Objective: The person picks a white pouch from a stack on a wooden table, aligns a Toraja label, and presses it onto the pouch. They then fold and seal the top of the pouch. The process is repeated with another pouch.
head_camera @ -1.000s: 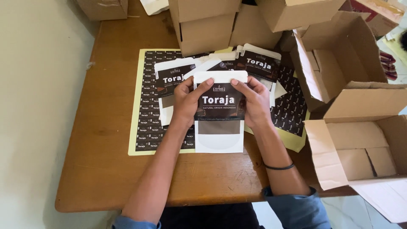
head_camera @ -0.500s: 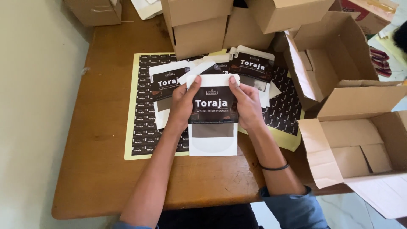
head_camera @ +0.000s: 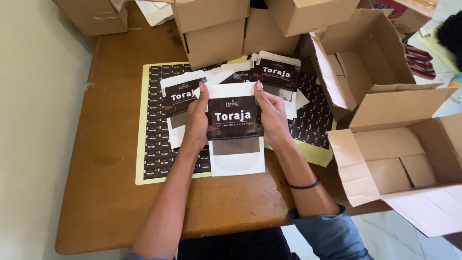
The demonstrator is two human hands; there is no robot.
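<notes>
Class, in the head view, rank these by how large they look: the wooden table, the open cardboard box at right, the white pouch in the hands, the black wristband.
1. Table
2. Open box, nearer the camera, so perhaps flattered
3. Pouch
4. Wristband

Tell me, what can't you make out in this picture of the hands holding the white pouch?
Head view:
- White pouch: edges covered by left hand and right hand; back unseen.
- Label sheet: middle hidden under pouches.
- Open box: cut off by the right edge.
- Fine print: too small.
</notes>
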